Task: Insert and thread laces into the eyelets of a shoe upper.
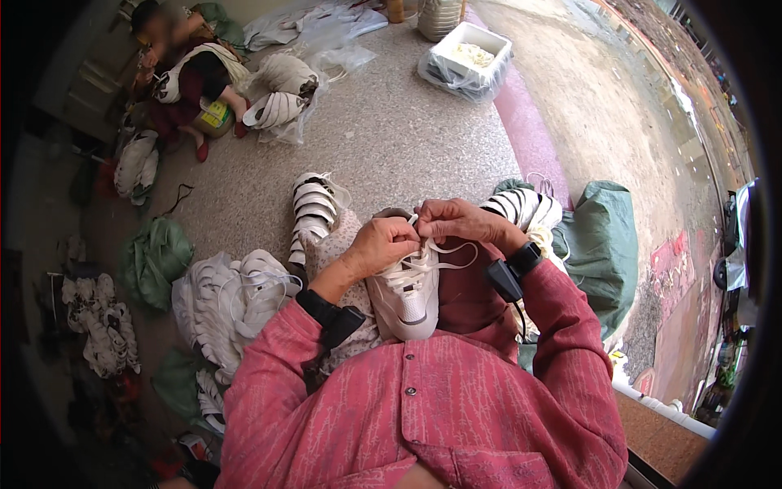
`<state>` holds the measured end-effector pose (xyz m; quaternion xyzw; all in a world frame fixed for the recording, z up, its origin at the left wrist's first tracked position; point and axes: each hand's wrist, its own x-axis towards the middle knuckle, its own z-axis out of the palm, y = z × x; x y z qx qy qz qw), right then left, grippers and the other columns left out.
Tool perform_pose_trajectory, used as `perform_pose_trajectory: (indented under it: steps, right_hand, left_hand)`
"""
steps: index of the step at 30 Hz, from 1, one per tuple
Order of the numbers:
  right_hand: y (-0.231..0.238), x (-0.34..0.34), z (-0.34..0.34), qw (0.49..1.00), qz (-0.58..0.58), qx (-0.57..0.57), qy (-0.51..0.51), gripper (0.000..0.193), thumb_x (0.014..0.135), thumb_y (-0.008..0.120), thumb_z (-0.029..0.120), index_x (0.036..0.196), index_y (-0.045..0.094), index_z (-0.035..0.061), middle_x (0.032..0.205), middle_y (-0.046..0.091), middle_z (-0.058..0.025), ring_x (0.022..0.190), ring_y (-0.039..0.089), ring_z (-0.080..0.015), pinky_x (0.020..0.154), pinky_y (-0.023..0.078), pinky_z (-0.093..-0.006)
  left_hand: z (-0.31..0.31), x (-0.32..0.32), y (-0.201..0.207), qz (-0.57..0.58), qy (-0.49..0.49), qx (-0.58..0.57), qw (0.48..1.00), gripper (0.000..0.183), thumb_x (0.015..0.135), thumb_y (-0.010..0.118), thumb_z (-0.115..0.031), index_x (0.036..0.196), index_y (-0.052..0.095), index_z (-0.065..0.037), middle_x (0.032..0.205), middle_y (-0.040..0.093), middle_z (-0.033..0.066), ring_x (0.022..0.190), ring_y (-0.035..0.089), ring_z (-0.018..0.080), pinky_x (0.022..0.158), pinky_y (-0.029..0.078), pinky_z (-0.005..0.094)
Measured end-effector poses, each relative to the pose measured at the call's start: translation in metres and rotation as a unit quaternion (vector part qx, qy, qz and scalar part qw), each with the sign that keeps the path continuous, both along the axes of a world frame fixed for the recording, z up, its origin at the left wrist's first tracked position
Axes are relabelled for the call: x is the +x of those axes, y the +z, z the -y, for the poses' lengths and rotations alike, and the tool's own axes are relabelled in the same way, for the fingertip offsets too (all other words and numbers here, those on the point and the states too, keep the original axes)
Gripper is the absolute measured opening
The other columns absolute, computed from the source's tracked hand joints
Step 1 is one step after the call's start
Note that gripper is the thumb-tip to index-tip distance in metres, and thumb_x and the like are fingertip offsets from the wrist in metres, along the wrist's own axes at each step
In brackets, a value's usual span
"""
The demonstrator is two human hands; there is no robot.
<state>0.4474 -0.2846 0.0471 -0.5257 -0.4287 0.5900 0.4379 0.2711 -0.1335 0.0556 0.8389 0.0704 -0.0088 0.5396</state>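
Observation:
A white sneaker [410, 310] rests on my lap, toe toward me. Its white shoelace [456, 259] runs across the tongue and hangs in a loose loop on the right side. Near the shoe's opening, my left hand [381, 246] is closed, its fingertips pinched on the lace by the upper eyelets. Right beside it, my right hand [458, 222] is closed too, thumb and forefinger pinching the lace. The fingertips of both hands nearly meet. Part of the shoe's heel end is hidden behind them.
Rows of nested white shoes stand at left [216, 314], ahead [314, 208] and right [533, 213]. Green sacks [601, 244] lie on both sides. A white foam box [471, 55] holding pale laces stands ahead. Another person [191, 73] sits at far left beside more shoes.

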Motion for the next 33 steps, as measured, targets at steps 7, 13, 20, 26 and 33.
perform_pose_trajectory:
  steps: [7,13,20,26,33]
  right_hand:
    - [0.004,-0.002,-0.007,0.992,0.128,-0.018,0.002,0.046,0.099,0.045,0.048,0.096,0.062,0.0053,0.083,0.055,-0.0008,0.072,0.053,-0.0111,0.07,0.044,-0.0254]
    - [0.001,-0.007,-0.007,0.993,0.115,0.022,-0.025,0.043,0.101,0.044,0.041,0.095,0.063,0.0029,0.076,0.057,-0.0026,0.069,0.054,-0.0115,0.067,0.045,-0.0267]
    - [0.003,-0.028,0.02,0.973,0.079,0.05,-0.209,0.007,0.092,0.056,0.003,0.098,0.06,0.0011,0.088,0.061,-0.0034,0.08,0.061,-0.0164,0.074,0.049,-0.0288]
    - [0.023,-0.033,0.033,0.884,0.383,0.257,-0.079,0.023,0.077,0.067,-0.006,0.097,0.064,0.005,0.098,0.06,-0.0092,0.098,0.061,-0.0264,0.081,0.05,-0.0334]
    - [0.029,-0.042,0.022,0.821,0.486,0.291,-0.071,0.024,0.07,0.069,-0.001,0.093,0.064,0.0065,0.094,0.06,-0.0082,0.091,0.062,-0.0283,0.078,0.051,-0.0364]
  left_hand:
    - [-0.061,-0.025,0.032,0.062,0.179,0.01,0.982,0.007,0.085,0.065,-0.006,0.079,0.064,-0.003,0.071,0.055,-0.0045,0.067,0.05,0.0049,0.06,0.042,0.0215]
    - [-0.096,-0.056,0.047,0.086,0.299,0.028,0.95,0.013,0.085,0.064,-0.005,0.097,0.067,-0.005,0.081,0.061,-0.0015,0.074,0.054,0.0061,0.067,0.046,0.0231]
    - [-0.039,-0.071,0.029,0.108,-0.017,0.149,0.983,0.055,0.074,0.071,-0.007,0.127,0.056,-0.011,0.121,0.059,0.0041,0.117,0.054,0.0225,0.103,0.038,0.0378]
    - [-0.033,-0.057,0.01,0.108,0.01,-0.028,0.994,0.02,0.086,0.068,-0.014,0.105,0.067,-0.006,0.109,0.062,0.0058,0.104,0.057,0.0159,0.09,0.044,0.0283]
    - [-0.033,-0.051,0.014,-0.013,0.066,-0.228,0.971,0.027,0.097,0.057,-0.029,0.097,0.063,-0.003,0.098,0.061,0.0016,0.095,0.053,0.0096,0.088,0.042,0.0263]
